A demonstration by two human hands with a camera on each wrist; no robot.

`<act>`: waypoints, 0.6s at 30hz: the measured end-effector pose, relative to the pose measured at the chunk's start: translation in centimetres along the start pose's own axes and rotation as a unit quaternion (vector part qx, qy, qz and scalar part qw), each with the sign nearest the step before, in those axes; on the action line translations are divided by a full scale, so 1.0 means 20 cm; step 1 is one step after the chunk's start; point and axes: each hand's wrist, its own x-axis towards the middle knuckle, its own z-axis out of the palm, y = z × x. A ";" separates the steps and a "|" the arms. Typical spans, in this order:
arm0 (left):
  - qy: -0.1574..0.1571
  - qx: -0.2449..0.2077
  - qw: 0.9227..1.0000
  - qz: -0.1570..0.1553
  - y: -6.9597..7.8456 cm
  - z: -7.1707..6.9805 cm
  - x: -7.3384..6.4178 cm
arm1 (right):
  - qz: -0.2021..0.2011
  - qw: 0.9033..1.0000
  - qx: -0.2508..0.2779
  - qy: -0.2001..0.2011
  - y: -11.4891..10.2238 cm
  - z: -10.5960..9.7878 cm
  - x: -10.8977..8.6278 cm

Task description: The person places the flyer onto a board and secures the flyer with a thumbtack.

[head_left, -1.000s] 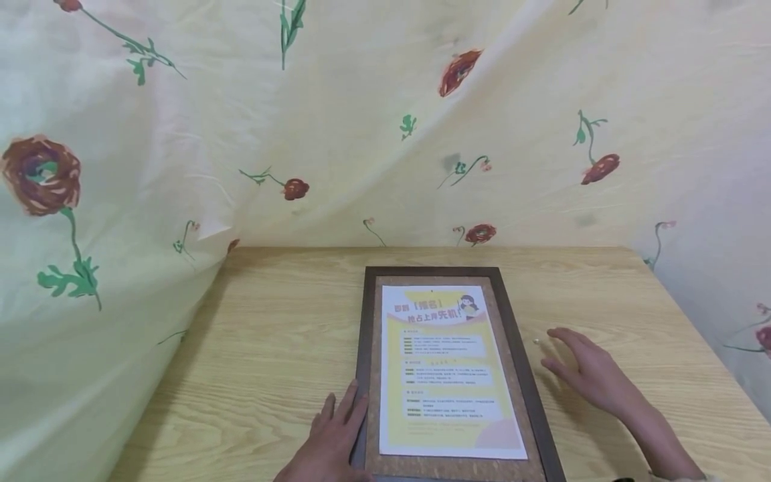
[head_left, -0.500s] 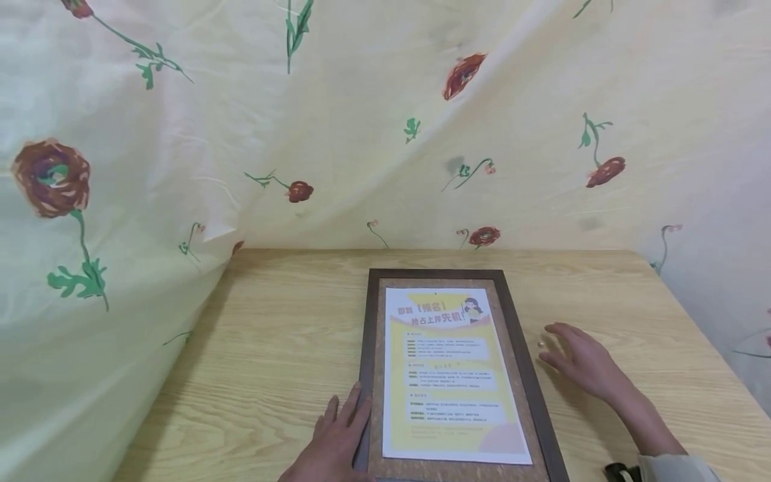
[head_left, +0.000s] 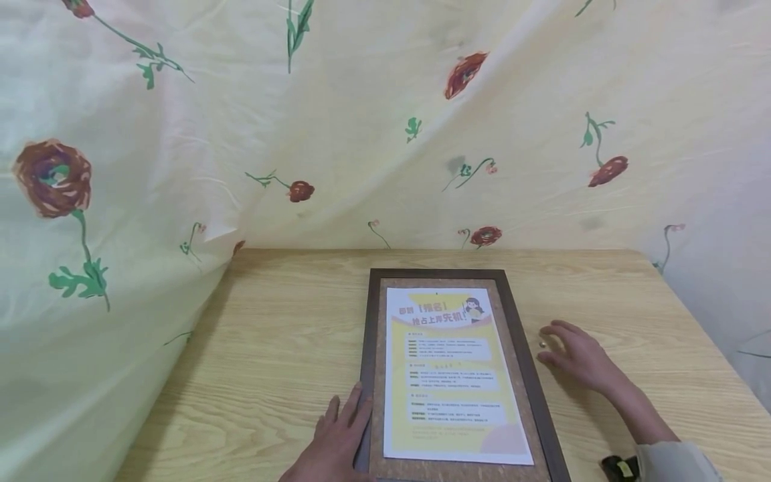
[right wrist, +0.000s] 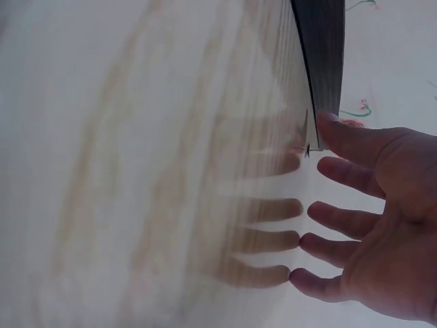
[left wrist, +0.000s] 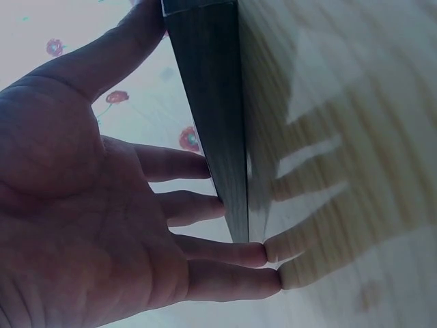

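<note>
A cork board [head_left: 524, 442] in a dark wooden frame lies flat on the table, with a yellow and white printed sheet [head_left: 458, 381] on it. My left hand [head_left: 334, 435] rests against the frame's left side. In the left wrist view its fingers reach to the frame edge [left wrist: 212, 102] fairly straight, and some fingertips touch the tabletop. To the right of the board, my right hand [head_left: 581, 358] hovers low around a small metal thumbtack [head_left: 542, 345]. The right wrist view shows the thumbtack [right wrist: 307, 149] on the table, between thumb and index finger, with a gap; nothing is pinched.
The wood-grain table [head_left: 271, 335] stretches to both sides and behind the board. A floral cloth [head_left: 337, 134] hangs at the back and left. A small black object [head_left: 620, 468] sits near the right sleeve [head_left: 674, 462].
The view has shifted slightly. My right hand has moved a little left, bringing thumb and index finger around the thumbtack. My left hand stays against the frame.
</note>
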 end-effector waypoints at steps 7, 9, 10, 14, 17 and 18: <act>-0.003 0.002 1.000 -0.003 0.00 0.00 0.01 | 0.004 1.000 -0.009 0.007 0.02 0.01 0.01; -0.003 0.002 1.000 -0.003 0.00 0.00 0.01 | 0.003 1.000 -0.010 0.012 0.03 0.02 0.01; -0.004 0.002 1.000 -0.004 0.00 0.00 0.01 | 0.002 1.000 -0.009 0.015 0.03 0.02 0.01; -0.007 0.002 1.000 -0.009 0.00 0.00 0.01 | 0.002 1.000 -0.005 0.029 0.03 0.04 0.01; -0.008 0.004 1.000 -0.010 0.00 0.00 0.01 | 0.006 0.999 -0.003 0.037 0.03 0.05 0.01; -0.008 0.005 1.000 -0.009 0.00 0.00 0.01 | 0.008 0.999 -0.004 0.040 0.03 0.05 0.01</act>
